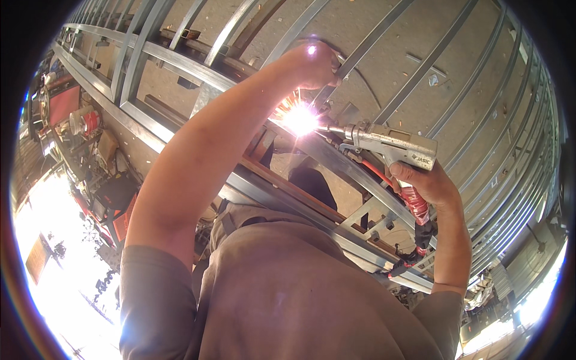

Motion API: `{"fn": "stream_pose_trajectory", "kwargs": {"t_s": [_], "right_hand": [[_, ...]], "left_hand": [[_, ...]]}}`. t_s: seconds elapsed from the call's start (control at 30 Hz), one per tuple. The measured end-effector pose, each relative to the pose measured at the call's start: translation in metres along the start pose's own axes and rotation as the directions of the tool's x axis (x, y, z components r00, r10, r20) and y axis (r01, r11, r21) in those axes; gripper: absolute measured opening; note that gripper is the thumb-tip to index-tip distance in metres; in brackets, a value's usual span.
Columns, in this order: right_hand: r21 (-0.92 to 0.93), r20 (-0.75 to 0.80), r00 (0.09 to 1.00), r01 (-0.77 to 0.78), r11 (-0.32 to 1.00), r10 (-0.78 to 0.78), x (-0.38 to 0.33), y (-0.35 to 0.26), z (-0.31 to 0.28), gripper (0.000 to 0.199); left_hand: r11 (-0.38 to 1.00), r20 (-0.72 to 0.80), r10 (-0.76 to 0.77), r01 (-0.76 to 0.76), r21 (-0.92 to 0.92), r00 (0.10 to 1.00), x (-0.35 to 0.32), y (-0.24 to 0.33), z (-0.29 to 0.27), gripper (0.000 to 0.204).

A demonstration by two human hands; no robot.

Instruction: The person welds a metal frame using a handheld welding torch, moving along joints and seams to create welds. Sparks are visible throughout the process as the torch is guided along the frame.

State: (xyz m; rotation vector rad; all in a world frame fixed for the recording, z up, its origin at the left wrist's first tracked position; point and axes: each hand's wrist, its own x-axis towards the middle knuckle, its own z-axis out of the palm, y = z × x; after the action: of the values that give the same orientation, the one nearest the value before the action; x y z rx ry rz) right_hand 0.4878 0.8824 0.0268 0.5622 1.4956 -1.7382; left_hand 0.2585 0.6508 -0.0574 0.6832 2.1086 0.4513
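My right hand (431,185) is wrapped around the handle of a welding gun (393,144), a pale grey body with red wrapping below. Its nozzle points left, and a bright arc (300,120) with orange sparks burns just off the tip, over a rail of a metal frame (345,165). Glare hides the joint itself. Beyond the arc, my left hand (318,65) is closed on a slanting square metal bar (375,37) of the frame; its fingers are partly hidden. My left forearm reaches across above the rails.
Many parallel metal bars (444,45) fan out to the right over the concrete floor (390,72). More framework (135,57) stands at far left. Tools and a red-and-white container (90,122) lie beyond it. The gun's dark cable (411,258) hangs beside my right forearm.
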Motion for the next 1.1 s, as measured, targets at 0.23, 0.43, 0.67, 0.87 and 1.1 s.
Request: {"fn": "stream_pose_trajectory", "kwargs": {"t_s": [0.23,0.43,0.67,0.87,1.1], "right_hand": [[-0.003,-0.002,1.000,-0.001,1.000,0.001,-0.003,0.000,-0.002,0.064],[0.006,0.002,1.000,-0.003,1.000,0.003,-0.005,0.003,-0.005,0.062],[0.134,-0.131,0.991,0.001,0.991,0.016,-0.044,0.022,-0.029,0.046],[0.124,-0.125,0.991,-0.033,0.992,0.049,-0.068,0.056,-0.046,0.044],[0.074,-0.028,0.999,-0.021,0.997,0.023,-0.068,0.063,-0.049,0.040]], "left_hand": [[1.000,-0.001,-0.027,0.027,-0.013,1.000,-0.002,0.002,-0.002,0.055],[1.000,-0.027,-0.013,0.013,0.005,1.000,-0.004,0.004,-0.001,0.053],[1.000,-0.334,0.029,-0.029,0.006,0.942,-0.004,0.028,-0.002,0.047],[0.995,-0.061,0.064,-0.060,0.077,0.996,0.001,0.074,0.072,0.039],[0.998,-0.063,0.054,-0.055,-0.013,0.997,0.000,0.074,0.082,0.040]]}}
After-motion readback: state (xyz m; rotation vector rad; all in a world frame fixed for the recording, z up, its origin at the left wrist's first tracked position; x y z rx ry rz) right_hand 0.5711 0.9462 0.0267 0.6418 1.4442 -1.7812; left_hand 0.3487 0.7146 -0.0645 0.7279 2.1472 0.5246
